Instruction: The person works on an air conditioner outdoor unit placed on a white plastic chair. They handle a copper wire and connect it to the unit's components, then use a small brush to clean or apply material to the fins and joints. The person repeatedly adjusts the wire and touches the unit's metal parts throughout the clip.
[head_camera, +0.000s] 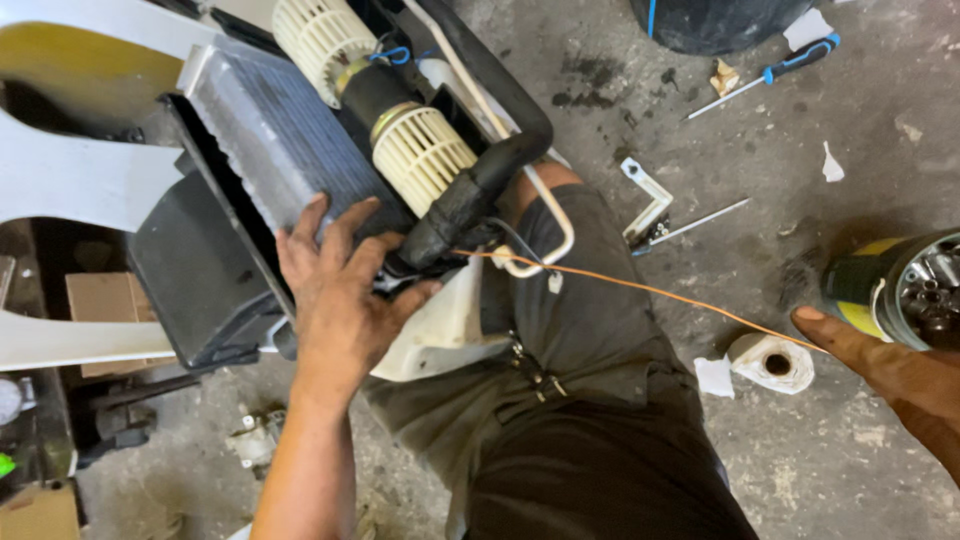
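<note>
**Two bare hands, an air-conditioner blower unit and a thin copper wire**

Seen from above, a person sits on a stained concrete floor (780, 180) with a dismantled blower unit (300, 170) resting across the lap. The unit is the landmark here: a finned metal core in a black housing, with two cream squirrel-cage fans (420, 155) along its upper right edge and a thick black foam-wrapped pipe (490, 170) curving down beside them.

The left hand (340, 290) lies on the lower edge of the unit, fingers spread wide over the fins, thumb hooked around the bottom end of the black pipe. It is a loose, open-fingered hold that steadies rather than clamps.

A thin copper wire (640, 290) starts right beside that thumb and runs taut to the right, away from the unit, across the person's dark trousers.

Its far end meets the right hand (890, 370), well apart from the unit at the frame's right edge. One finger is stretched out against the wire; the others are cut off, so I cannot tell whether the hand is closed.

Just beyond that finger lie a roll of white tape (772, 362) and a yellow-banded metal cylinder (900, 290) (on its side). Farther up the floor from the unit sits a blue-handled screwdriver (770, 75).
</note>
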